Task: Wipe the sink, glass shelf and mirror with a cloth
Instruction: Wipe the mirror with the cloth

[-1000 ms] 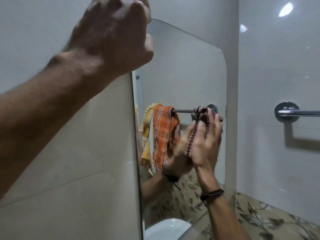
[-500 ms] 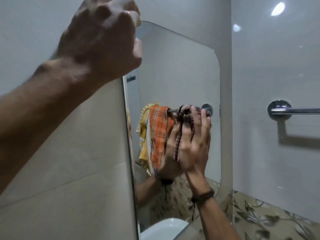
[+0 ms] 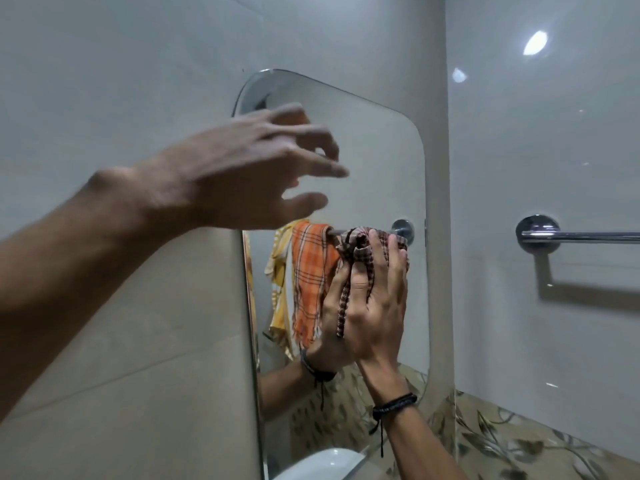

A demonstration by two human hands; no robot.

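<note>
The cloth point(image 3: 360, 261) is a small checked rag, soft, light and limp, bunched under the right hand point(image 3: 374, 306); it looks best held as a wad under a flat palm so it does not slip on the slick glass. That hand presses it flat against the mirror point(image 3: 377, 161), fingers pointing up and slightly spread, wrist below, one loose tail hanging between the fingers. The mirror is hard, smooth and breakable, so even pressure seems wise. Up and to the left, the left hand point(image 3: 242, 174) hovers near the mirror's upper edge, fingers loosely spread and holding nothing, blurred.
</note>
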